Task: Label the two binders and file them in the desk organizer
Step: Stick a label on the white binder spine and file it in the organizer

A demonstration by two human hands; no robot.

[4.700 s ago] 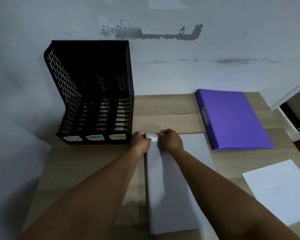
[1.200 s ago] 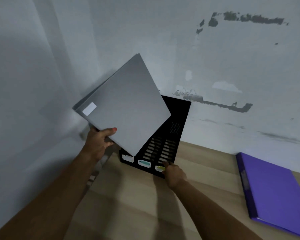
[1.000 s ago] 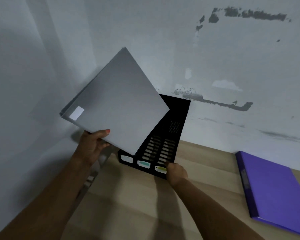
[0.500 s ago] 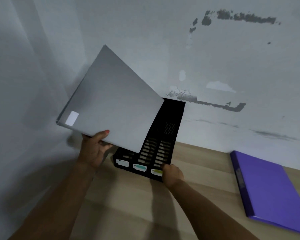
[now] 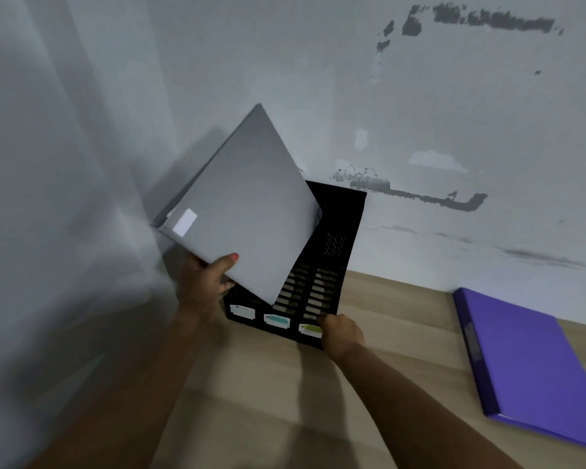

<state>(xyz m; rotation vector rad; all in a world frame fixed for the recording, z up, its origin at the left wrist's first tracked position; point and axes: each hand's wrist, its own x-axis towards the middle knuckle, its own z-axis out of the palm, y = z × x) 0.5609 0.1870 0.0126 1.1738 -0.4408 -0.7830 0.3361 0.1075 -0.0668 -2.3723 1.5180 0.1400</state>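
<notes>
A grey binder (image 5: pixel 251 201) with a white label (image 5: pixel 185 222) near its spine is tilted in the air, its lower corner dipping into the left part of the black desk organizer (image 5: pixel 335 238). My left hand (image 5: pixel 205 286) grips the binder's lower edge, thumb on the cover. My right hand (image 5: pixel 340 333) holds the organizer's front right corner on the desk. A purple binder (image 5: pixel 525 363) lies flat on the desk at the right, apart from both hands.
The organizer stands at the back left of the wooden desk (image 5: pixel 285 401), against a grey wall (image 5: pixel 420 113). Three small tabs, white, teal and yellow (image 5: pixel 276 320), mark its front edge. A pale curtain-like surface (image 5: pixel 48 198) hangs at the left.
The grey binder has come down and to the right, its lower corner now inside the organizer. My right hand stays at the organizer's front corner.
</notes>
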